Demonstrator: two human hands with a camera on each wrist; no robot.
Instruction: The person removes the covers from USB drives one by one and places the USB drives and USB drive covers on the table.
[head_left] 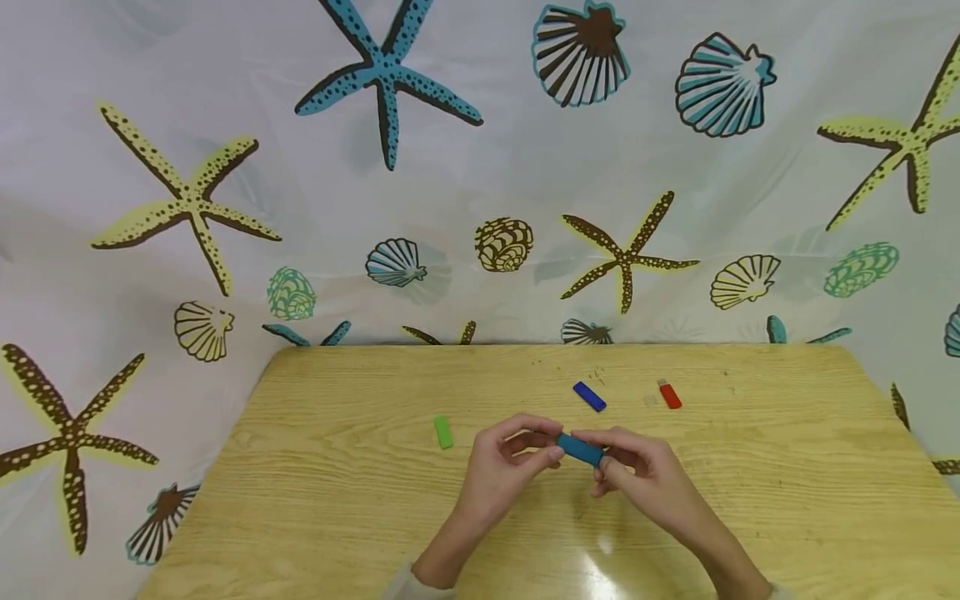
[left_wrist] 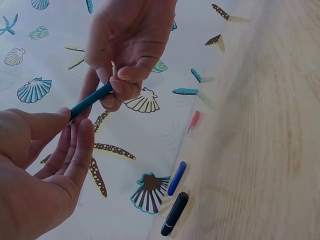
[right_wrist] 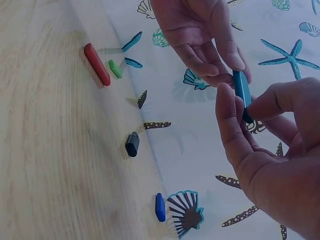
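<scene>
Teal stick [head_left: 581, 450] is held over the bench [head_left: 337, 517], both ends pinched: I have the left grip [head_left: 498, 471] narrowed on one, the right grip [head_left: 651, 475] on the other. Blue stick [head_left: 589, 397] and red stick [head_left: 671, 396] lie beyond, green stick [head_left: 443, 432] leftward.

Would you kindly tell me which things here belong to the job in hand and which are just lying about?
Apparently in the job: teal stick, held by left hand and right hand.

Seemingly just lying about: green stick, blue stick, red stick, small pale piece, dark stick.
</scene>
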